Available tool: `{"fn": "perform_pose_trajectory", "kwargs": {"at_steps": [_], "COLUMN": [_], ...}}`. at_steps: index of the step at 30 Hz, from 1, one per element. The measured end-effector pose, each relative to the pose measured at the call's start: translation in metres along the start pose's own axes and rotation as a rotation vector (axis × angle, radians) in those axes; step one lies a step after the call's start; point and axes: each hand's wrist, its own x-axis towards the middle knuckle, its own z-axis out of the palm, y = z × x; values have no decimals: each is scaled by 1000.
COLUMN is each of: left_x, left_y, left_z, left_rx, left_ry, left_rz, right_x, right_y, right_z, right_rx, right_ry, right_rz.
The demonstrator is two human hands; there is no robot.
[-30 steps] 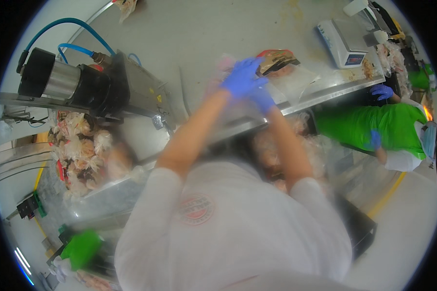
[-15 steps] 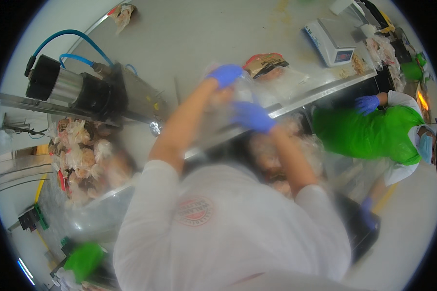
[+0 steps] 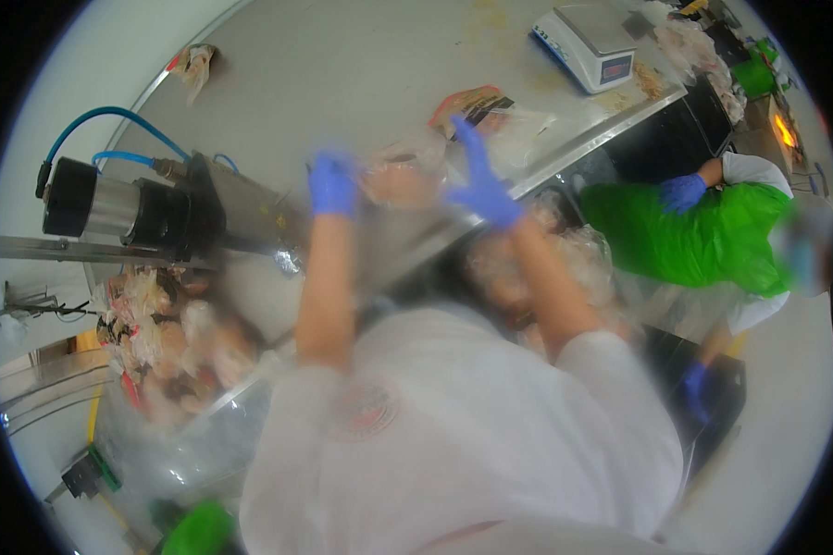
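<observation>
My left hand [image 3: 331, 185], in a blue glove, is raised over the steel table, close to the left side of a clear bag of pale meat [image 3: 405, 180]. Motion smears its fingers, so what they do is hidden. On the other side of that bag, my right hand [image 3: 484, 185], gloved too, has its fingers stretched apart and holds nothing. Just beyond its fingertips lies another plastic bag with a red and brown printed top [image 3: 473, 107]. A metal clipping machine [image 3: 241, 208] with blue hoses stands left of my left hand.
A white scale [image 3: 588, 48] sits at the table's far right. Bagged meat is heaped at lower left [image 3: 171, 338] and under my right forearm [image 3: 514, 259]. A co-worker in a green apron [image 3: 662, 231] stands at the right. One more bag [image 3: 196, 69] lies far left.
My left hand has moved left, away from the bag of meat, toward the machine. My right hand's fingers now spread upward. The whole view has shifted a little.
</observation>
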Motion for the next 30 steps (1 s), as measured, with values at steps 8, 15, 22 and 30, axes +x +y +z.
{"fn": "perform_pose_trajectory", "kwargs": {"at_steps": [8, 15, 22, 30], "left_x": [-13, -38, -20, -43], "left_y": [52, 51, 101, 120], "left_z": [-31, -19, -27, -61], "left_rx": [-206, -519, -1283, -390], "left_ry": [-2, -362, -331, 25], "left_rz": [129, -33, -447, 80], "right_x": [10, 32, -2, 15], "right_y": [28, -16, 60, 54], "right_z": [74, 72, 71, 68], "right_rx": [-404, 244, -732, -657], "right_ry": [-206, -29, -169, -119], "right_rz": [350, 436, 89, -169]}}
